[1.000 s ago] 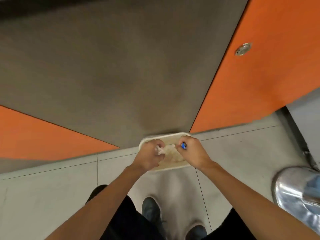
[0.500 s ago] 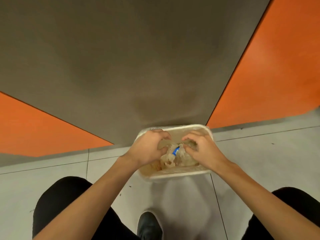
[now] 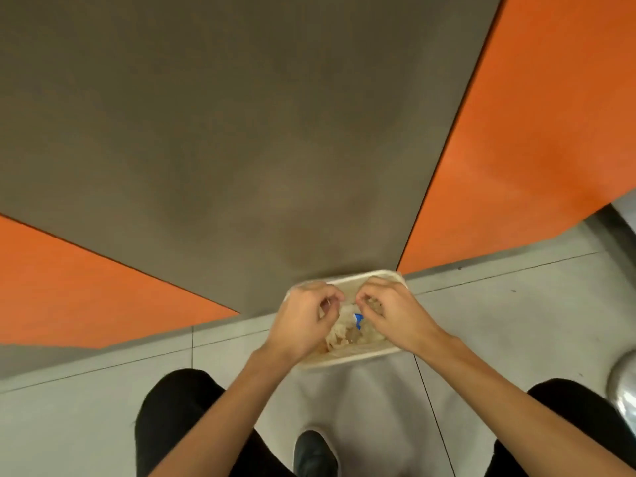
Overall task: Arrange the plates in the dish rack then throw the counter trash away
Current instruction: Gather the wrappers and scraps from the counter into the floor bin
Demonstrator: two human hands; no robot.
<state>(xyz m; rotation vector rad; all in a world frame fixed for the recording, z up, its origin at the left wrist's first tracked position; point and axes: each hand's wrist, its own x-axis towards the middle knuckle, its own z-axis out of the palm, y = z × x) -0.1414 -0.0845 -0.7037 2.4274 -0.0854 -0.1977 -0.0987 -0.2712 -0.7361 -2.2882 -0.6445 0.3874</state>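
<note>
The throwing-away step is judged nearly done; the crumpled trash [image 3: 339,333] lies inside the small bin [image 3: 361,357] on the floor; the left hand [image 3: 304,323] and right hand [image 3: 394,318] are held over it with fingers curled; whether anything is pinched cannot be told; next, both should be withdrawn empty.

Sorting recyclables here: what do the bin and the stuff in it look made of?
The bin looks like matte cream plastic: thin, smooth moulded rim. The trash inside seems crumpled paper or tissue, soft creased off-white folds, plus a small bright blue scrap, probably plastic wrapper; too small to be sure.
</note>
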